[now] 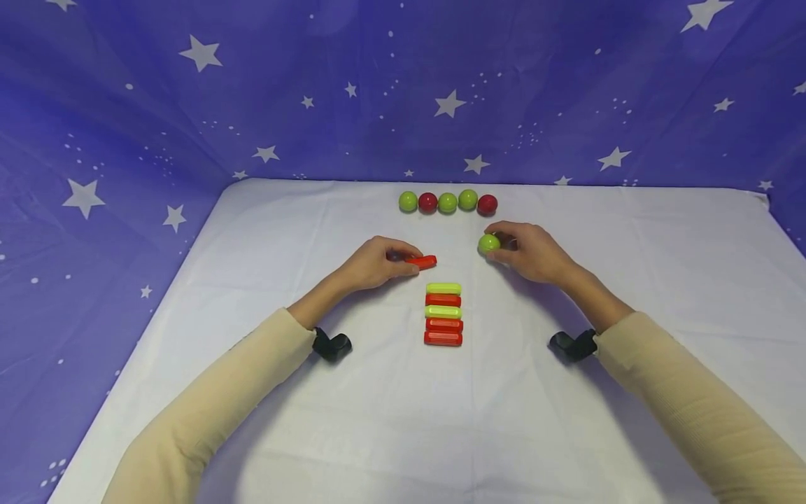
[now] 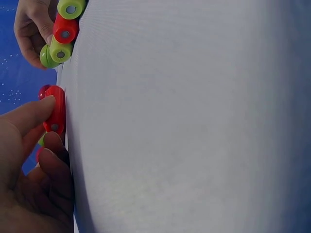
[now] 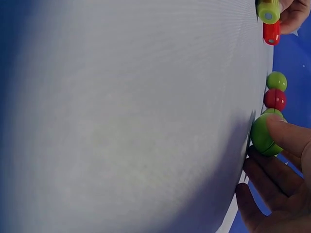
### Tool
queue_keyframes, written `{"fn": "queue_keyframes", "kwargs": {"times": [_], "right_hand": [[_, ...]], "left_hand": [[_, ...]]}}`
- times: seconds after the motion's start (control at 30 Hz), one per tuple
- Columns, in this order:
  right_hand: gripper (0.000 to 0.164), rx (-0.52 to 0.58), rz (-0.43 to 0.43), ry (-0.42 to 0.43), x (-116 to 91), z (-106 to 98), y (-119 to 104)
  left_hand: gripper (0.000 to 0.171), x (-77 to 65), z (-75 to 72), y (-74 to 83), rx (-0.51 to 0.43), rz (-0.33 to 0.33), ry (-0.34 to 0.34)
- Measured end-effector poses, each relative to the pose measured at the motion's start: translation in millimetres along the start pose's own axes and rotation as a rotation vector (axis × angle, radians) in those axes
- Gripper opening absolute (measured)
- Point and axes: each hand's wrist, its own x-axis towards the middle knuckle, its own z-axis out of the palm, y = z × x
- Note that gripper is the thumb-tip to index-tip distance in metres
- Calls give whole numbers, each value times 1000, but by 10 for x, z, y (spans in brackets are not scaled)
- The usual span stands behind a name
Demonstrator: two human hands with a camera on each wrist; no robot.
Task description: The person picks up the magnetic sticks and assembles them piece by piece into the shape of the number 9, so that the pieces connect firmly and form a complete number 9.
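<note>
As the left hand (image 1: 384, 264) pinches a red stick (image 1: 425, 262) just beyond the stick row (image 1: 443, 312) and the right hand (image 1: 532, 253) a green ball (image 1: 488, 244) just nearer than the ball row (image 1: 447, 203), the step seems to be placing — calling for alignment before release.

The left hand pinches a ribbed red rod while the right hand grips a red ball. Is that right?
Not quite: the right hand grips a green ball, not red, as the head view shows. The left hand does pinch a ribbed red rod.
</note>
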Motion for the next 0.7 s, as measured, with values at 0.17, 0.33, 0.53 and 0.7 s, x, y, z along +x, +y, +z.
{"fn": "queue_keyframes", "kwargs": {"times": [0.17,0.33,0.53,0.7], "right_hand": [[36,1,4,6,-12,-12,5],[37,4,16,8,-17,-9,18],[37,-12,10,20,-29,18,20],[39,-44,9,26,-32,46,9]], "left_hand": [[33,10,14,16,36,6,8],[35,28,23,21,72,1,1],[31,41,-9,24,50,23,-6],[27,70,-32,48,-7,35,-7]]}}
